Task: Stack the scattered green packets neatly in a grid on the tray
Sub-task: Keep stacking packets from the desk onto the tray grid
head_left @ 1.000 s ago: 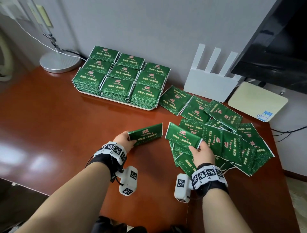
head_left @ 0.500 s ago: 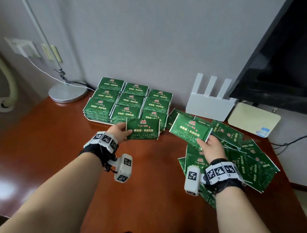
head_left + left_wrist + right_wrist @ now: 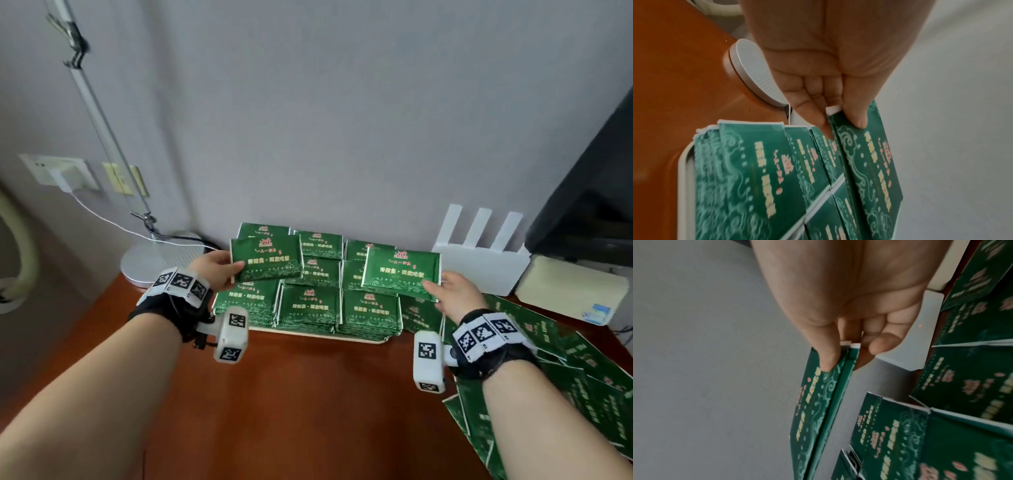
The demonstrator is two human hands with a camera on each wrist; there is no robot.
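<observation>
Packets in green foil are the thing here, and each of the two hands carries some above the tray (image 3: 301,334). The left hand (image 3: 215,270) pinches one packet (image 3: 267,259) at its left edge, thumb on the printed face and fingers under it, over the back left piles. The right hand (image 3: 455,298) pinches a packet (image 3: 400,272) at its lower right corner over the right column; in the right wrist view two white sealed ends (image 3: 850,344) lie side by side between thumb and fingers, so I judge it holds two packets together.

On the tray the stacked packets (image 3: 310,308) form a grid of three columns, already many layers high. More loose packets (image 3: 555,363) lie in disorder on the desk (image 3: 308,411) to the right, so much work is left.

Each packet seems light, thin and flat, a little stiff from its sealed border but easy to bend. The glossy surface is probably slippery, so a pile can slide if a packet is dropped from the side. A pinch at the edge is enough; I would lower it flat and line up the corners before letting go.
</observation>
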